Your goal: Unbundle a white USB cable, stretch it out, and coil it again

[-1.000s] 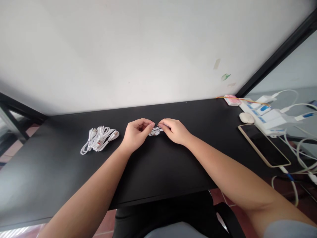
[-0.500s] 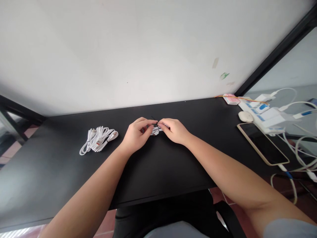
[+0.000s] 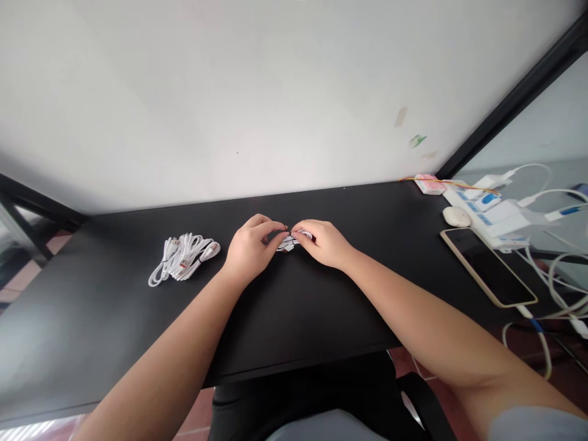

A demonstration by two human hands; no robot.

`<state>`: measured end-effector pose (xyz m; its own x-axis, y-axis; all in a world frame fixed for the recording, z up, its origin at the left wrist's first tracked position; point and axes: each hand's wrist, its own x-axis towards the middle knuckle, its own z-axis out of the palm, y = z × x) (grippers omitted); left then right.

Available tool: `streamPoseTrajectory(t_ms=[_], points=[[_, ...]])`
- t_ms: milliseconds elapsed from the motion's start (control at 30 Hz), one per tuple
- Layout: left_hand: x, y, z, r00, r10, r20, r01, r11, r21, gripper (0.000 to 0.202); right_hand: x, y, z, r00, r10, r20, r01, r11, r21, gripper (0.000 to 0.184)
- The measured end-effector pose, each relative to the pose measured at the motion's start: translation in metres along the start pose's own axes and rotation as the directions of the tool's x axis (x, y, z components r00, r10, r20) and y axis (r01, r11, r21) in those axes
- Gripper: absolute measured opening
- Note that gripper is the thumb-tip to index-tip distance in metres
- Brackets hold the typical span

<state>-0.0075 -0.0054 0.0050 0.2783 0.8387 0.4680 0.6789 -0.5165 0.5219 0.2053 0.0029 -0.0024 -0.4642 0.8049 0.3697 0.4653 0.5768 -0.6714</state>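
My left hand and my right hand meet over the middle of the black table. Between the fingertips sits a small coiled white cable with a thin dark tie around it. Both hands pinch this bundle, left from the left side, right from the right. Most of the bundle is hidden by my fingers. A pile of coiled white cables lies on the table to the left of my left hand, apart from it.
At the right lie a phone face up, a small white oval object, a white power strip with plugs and white cords, and a pink packet. A white wall stands behind the table.
My fingers have shifted slightly on the small bundle; the thin dark tie end that stuck up half a second ago is now down. The arms stay in place.
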Motion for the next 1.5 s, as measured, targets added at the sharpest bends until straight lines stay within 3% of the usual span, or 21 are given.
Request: streamPoseTrajectory(t_ms=[300, 500, 667, 833, 967, 1067, 1200, 1300, 1500], points=[[0.001, 0.003, 0.0, 0.99, 0.104, -0.093, -0.087, 0.982, 0.165, 0.014, 0.0, -0.003, -0.001, 1.0, 0.001, -0.003, -0.001, 1.0, 0.025, 0.016], [0.001, 0.004, 0.001, 0.997, 0.051, -0.05, -0.048, 0.997, 0.064, 0.013, -0.001, -0.005, -0.001, 0.998, 0.064, -0.01, -0.064, 0.998, 0.016, 0.012], [0.001, 0.005, 0.001, 0.998, -0.057, 0.027, 0.06, 0.995, -0.084, 0.015, -0.001, -0.007, -0.001, 0.999, 0.039, -0.012, -0.039, 0.999, 0.013, 0.011], [0.002, 0.006, 0.001, 0.974, -0.203, 0.099, 0.223, 0.937, -0.27, 0.02, -0.002, -0.009, -0.001, 1.0, 0.013, -0.014, -0.013, 1.0, -0.007, 0.011], [0.003, 0.004, 0.002, 0.952, -0.27, 0.145, 0.307, 0.853, -0.423, 0.023, -0.003, -0.011, -0.001, 0.998, -0.032, -0.045, 0.03, 0.999, -0.043, 0.013], [0.003, 0.003, 0.004, 0.91, -0.355, 0.214, 0.414, 0.739, -0.532, 0.018, -0.003, -0.013, -0.001, 0.996, -0.063, -0.066, 0.058, 0.995, -0.075, 0.013], [0.003, 0.003, 0.007, 0.874, -0.401, 0.274, 0.483, 0.657, -0.579, 0.02, -0.002, -0.013, -0.002, 0.995, -0.067, -0.079, 0.06, 0.994, -0.086, 0.013], [0.002, 0.003, 0.008, 0.892, -0.383, 0.241, 0.451, 0.702, -0.551, 0.024, -0.002, -0.01, -0.003, 0.996, -0.016, -0.089, 0.01, 0.998, -0.062, 0.014], [0.0, 0.006, 0.007, 0.968, -0.243, 0.054, 0.241, 0.861, -0.448, 0.025, -0.001, 0.0, -0.004, 0.991, 0.095, -0.098, -0.094, 0.995, 0.023, 0.016]])
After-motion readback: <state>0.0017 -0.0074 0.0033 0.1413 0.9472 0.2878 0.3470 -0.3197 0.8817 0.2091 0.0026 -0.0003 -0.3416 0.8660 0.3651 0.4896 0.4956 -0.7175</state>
